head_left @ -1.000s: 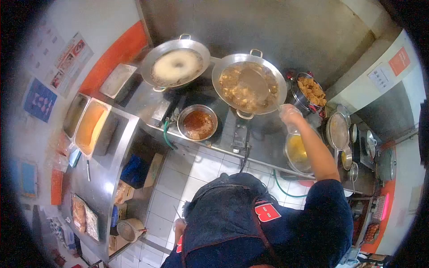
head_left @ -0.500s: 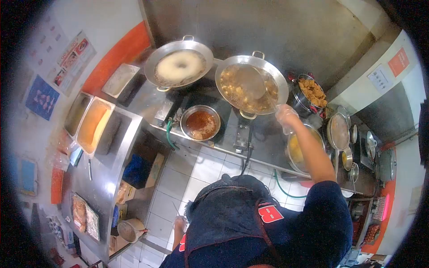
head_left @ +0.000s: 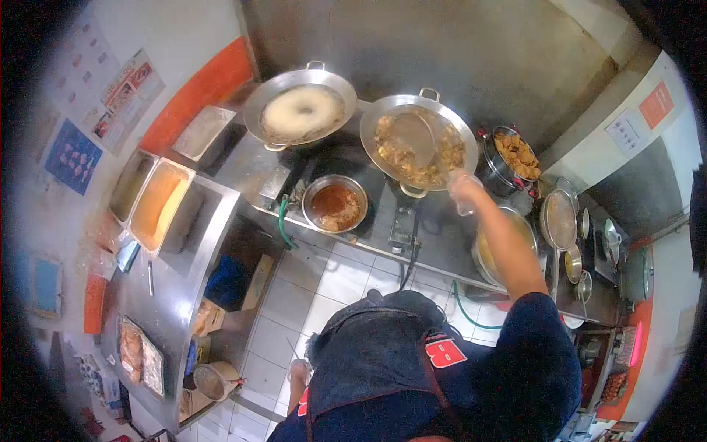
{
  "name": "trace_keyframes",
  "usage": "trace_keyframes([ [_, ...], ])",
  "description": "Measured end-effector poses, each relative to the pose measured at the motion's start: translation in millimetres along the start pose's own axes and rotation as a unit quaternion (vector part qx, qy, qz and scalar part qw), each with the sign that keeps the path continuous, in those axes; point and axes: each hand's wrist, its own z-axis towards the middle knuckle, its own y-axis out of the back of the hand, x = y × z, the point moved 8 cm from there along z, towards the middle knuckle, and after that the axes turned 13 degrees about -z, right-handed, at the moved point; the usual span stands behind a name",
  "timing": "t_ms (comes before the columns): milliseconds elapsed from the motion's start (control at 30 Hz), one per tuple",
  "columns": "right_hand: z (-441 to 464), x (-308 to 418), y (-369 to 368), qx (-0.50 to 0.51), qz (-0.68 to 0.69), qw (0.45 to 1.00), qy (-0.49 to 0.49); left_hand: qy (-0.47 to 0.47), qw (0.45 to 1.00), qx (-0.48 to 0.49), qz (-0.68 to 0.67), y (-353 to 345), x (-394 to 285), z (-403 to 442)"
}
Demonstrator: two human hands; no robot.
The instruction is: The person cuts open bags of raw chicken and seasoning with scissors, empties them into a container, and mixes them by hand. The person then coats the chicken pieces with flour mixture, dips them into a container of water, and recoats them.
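My right hand (head_left: 464, 191), in a clear plastic glove, is closed on the handle of a round skimmer (head_left: 412, 140). The skimmer's wide mesh head lies in the bubbling oil of the right wok (head_left: 373, 144), among browned fried pieces (head_left: 398, 156). My left hand (head_left: 298, 370), also gloved, hangs low beside my body over the floor. A thin metal utensil (head_left: 294, 346) sticks up from it; its kind is too small to make out, and the fingers are partly hidden.
A second wok (head_left: 254, 110) holds pale foaming oil. Around the stove are a bowl of reddish sauce (head_left: 335, 205), a pot of fried chicken (head_left: 515, 155) and a basin of yellow liquid (head_left: 482, 250). Metal trays (head_left: 158, 210) stand on the left counter (head_left: 210, 221).
The skimmer head has shifted slightly left within the right wok, and my right hand has moved a little left with it. The view has shifted slightly.
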Motion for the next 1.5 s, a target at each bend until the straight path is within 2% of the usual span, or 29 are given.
trace_keyframes([
  [33,4.3,-11.1,-0.2,-0.012,0.043,0.998,-0.034,-0.071,0.995,-0.041,0.062,9.7,-14.9,3.3],
  [67,7.8,-18.3,1.2,-0.023,0.085,0.994,-0.067,-0.070,0.995,-0.046,0.060,13.4,-18.7,7.8],
  [133,1.8,-11.6,6.0,-0.058,0.074,0.994,-0.052,0.100,0.979,-0.024,-0.175,5.9,12.1,3.3],
  [167,-3.0,-7.2,8.9,-0.092,0.064,0.993,-0.041,0.101,0.979,-0.022,-0.173,5.0,14.3,0.1],
  [233,0.8,11.7,-5.9,-0.067,0.045,0.996,-0.041,0.038,0.998,0.036,-0.039,-0.3,7.4,-0.4],
  [333,14.0,17.0,-18.8,-0.056,0.030,0.998,-0.024,-0.003,0.985,0.148,0.084,-15.1,4.5,2.2],
  [367,17.8,16.6,-20.0,-0.066,0.036,0.997,-0.003,-0.008,0.985,0.147,0.086,-14.8,4.7,1.0],
  [400,-3.0,11.6,3.9,-0.038,0.119,0.992,-0.031,0.031,0.995,0.096,-0.001,-3.1,7.2,-0.8],
  [433,-6.9,4.6,13.4,-0.039,0.119,0.991,-0.035,0.072,0.993,0.044,-0.088,5.2,12.0,-4.2],
  [500,-8.5,-15.9,14.0,0.006,0.117,0.991,-0.064,0.038,0.996,0.023,-0.077,11.4,7.2,7.1],
  [533,-14.6,-36.4,17.7,-0.111,0.157,0.974,-0.122,0.017,0.997,0.011,-0.072,14.6,6.3,3.8],
  [567,-8.0,-50.2,13.7,-0.110,0.157,0.974,-0.123,-0.029,0.998,-0.023,-0.058,21.9,5.9,-15.4],
  [633,8.9,-69.9,19.2,-0.118,0.015,0.987,-0.107,0.031,0.998,0.010,-0.058,13.6,9.7,-3.7],
  [767,9.0,-87.0,26.5,-0.148,-0.012,0.984,-0.096,0.125,0.985,0.079,-0.091,-2.4,22.9,3.8],
  [800,13.3,-87.2,17.7,-0.133,-0.023,0.988,-0.080,0.126,0.985,0.077,-0.091,3.6,18.3,4.6],
  [833,22.0,-90.7,4.9,-0.119,-0.033,0.990,-0.064,0.035,0.996,0.068,-0.053,11.0,2.3,6.8],
  [867,73.1,-117.1,-65.3,-0.086,0.214,0.972,-0.049,-0.056,0.997,0.059,-0.013,17.2,-15.9,6.0],
  [900,120.3,-141.6,-131.6,-0.062,0.560,0.825,-0.046,-0.046,0.997,0.060,-0.008,21.8,-18.4,3.3],
  [933,163.4,-164.0,-193.4,-0.043,0.744,0.663,-0.068,-0.027,0.997,0.066,-0.012,23.8,-19.5,4.2],
  [1033,76.1,-103.2,-112.9,0.161,0.654,0.737,-0.059,0.007,0.996,0.085,-0.011,22.8,-15.5,4.1],
  [1100,67.2,-77.3,-105.2,0.187,0.672,0.713,-0.071,0.020,0.995,0.096,-0.006,21.1,-14.7,3.2],
  [1167,70.2,-50.7,-112.5,0.256,0.788,0.551,-0.097,0.031,0.993,0.110,0.000,14.9,-9.4,2.9],
  [1200,73.1,-42.4,-103.9,0.227,0.761,0.607,-0.023,0.037,0.992,0.117,0.004,12.3,-7.2,3.0],
  [1233,75.5,-34.7,-102.9,0.228,0.762,0.606,-0.021,0.043,0.991,0.127,0.007,9.7,-4.3,3.0],
  [1300,81.4,-19.5,-100.9,0.230,0.820,0.522,-0.041,0.054,0.986,0.156,0.018,3.8,-0.4,3.2],
  [1333,86.9,-20.7,-100.2,0.180,0.795,0.576,-0.057,0.059,0.981,0.181,0.029,0.5,1.6,3.4],
  [1400,71.2,-19.8,-86.6,0.223,0.805,0.549,-0.040,0.060,0.975,0.211,0.040,-0.6,-2.8,3.9],
  [1433,58.0,-15.7,-77.3,0.264,0.811,0.521,-0.023,0.060,0.983,0.171,0.026,7.9,-9.4,5.7],
  [1500,51.1,-24.0,-75.4,0.239,0.800,0.550,-0.015,0.059,0.990,0.130,0.011,14.6,-16.4,7.4],
])
